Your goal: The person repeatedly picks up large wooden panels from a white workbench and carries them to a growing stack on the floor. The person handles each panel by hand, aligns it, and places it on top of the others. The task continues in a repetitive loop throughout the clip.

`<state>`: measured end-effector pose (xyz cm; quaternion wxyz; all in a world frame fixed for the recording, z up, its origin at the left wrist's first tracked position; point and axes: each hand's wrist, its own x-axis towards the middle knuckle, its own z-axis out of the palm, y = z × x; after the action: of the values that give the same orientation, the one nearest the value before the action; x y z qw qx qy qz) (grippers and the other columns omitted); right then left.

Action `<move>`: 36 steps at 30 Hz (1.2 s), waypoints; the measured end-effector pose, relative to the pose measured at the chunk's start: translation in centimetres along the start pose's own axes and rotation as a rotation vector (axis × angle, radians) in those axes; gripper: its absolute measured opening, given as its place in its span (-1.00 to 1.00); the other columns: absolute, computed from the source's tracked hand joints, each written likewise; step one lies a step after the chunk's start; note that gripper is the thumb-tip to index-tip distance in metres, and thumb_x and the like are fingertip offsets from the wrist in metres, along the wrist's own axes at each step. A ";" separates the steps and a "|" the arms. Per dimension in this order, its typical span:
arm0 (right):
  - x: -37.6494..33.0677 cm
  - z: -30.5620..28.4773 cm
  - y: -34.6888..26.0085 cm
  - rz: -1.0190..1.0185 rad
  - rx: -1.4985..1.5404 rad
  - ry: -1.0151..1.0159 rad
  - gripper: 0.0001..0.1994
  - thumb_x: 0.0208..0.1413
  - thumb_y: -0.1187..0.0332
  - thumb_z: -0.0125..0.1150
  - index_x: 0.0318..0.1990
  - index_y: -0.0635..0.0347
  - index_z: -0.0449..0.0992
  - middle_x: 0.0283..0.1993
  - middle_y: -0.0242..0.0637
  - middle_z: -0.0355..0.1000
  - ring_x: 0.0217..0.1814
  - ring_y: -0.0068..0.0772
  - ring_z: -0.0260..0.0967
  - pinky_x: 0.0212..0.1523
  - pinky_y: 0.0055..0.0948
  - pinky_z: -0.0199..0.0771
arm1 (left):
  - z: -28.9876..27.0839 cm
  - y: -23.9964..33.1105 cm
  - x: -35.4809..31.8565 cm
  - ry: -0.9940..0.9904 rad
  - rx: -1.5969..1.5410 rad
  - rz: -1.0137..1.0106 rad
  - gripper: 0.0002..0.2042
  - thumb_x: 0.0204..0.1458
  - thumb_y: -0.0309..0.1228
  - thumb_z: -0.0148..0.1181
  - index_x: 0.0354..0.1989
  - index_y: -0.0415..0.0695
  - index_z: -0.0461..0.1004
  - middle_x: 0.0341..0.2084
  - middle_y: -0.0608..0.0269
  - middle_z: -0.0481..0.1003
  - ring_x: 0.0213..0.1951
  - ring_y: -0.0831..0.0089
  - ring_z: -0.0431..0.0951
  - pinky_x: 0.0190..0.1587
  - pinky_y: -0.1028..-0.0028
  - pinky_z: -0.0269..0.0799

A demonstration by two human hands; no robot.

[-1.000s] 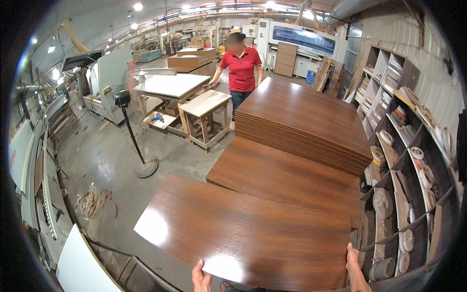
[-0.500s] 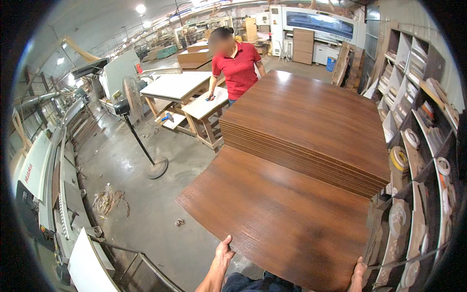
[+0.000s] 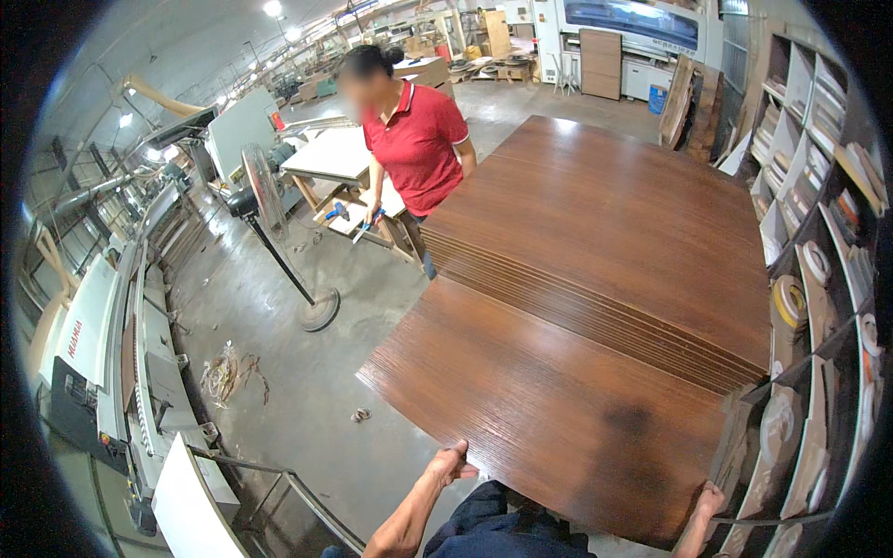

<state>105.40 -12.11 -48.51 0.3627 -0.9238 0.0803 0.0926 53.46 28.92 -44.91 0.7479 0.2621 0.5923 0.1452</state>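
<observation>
A wide brown wood-grain panel (image 3: 558,400) lies in front of me, its far edge against the side of a tall stack of matching panels (image 3: 614,223). My left hand (image 3: 453,462) grips its near edge toward the left corner, thumb on top and fingers partly below. At the near right corner, my right hand (image 3: 710,499) is closed around the edge. The panel's underside and whatever supports it are hidden.
Beyond the stack's left side stands a person in a red shirt (image 3: 419,149), holding a blue-handled tool (image 3: 370,223). A pedestal fan (image 3: 279,260) stands left. Shelves with edging rolls (image 3: 791,302) line the right. A metal frame (image 3: 298,488) is near my left arm.
The person in red has come closer to the stack, lifting the tool off the white-topped table. My hands keep their hold on the panel, and my view has shifted slightly.
</observation>
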 end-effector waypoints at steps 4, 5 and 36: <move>-0.4 2.0 -1.6 0.079 -0.099 0.067 -0.75 0.13 0.37 0.06 -0.24 0.42 0.55 -0.26 -0.01 0.48 -0.25 -0.16 0.37 -0.12 -0.26 0.35 | 0.9 -0.2 0.8 0.066 0.040 0.027 -0.59 0.22 -0.23 -0.06 -0.06 -0.45 0.32 -0.32 -0.17 0.52 -0.42 0.18 0.61 -0.49 0.35 0.60; -0.1 2.6 -2.5 0.126 -0.161 0.066 -0.74 0.13 0.38 0.06 -0.19 0.43 0.56 -0.24 0.00 0.49 -0.27 -0.13 0.38 -0.12 -0.25 0.36 | 1.2 -0.2 1.0 0.064 0.034 0.043 -0.59 0.22 -0.23 -0.06 -0.08 -0.46 0.33 -0.34 -0.17 0.52 -0.43 0.19 0.60 -0.50 0.35 0.59; 7.0 6.3 0.5 0.229 -0.069 0.345 -0.83 0.07 0.50 0.02 -0.24 0.20 0.15 -0.39 -0.27 0.07 -0.42 -0.37 -0.08 -0.39 -0.40 -0.13 | -17.0 26.0 15.2 0.560 1.125 0.318 -0.10 -0.55 0.18 0.47 -0.12 -0.37 0.42 -0.11 -0.16 0.42 -0.03 0.01 0.43 0.02 0.23 0.37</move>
<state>111.42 -8.68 -55.00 0.2991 -0.9226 0.2424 -0.0238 43.47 62.02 -45.29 0.2831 0.6506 0.7045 -0.0155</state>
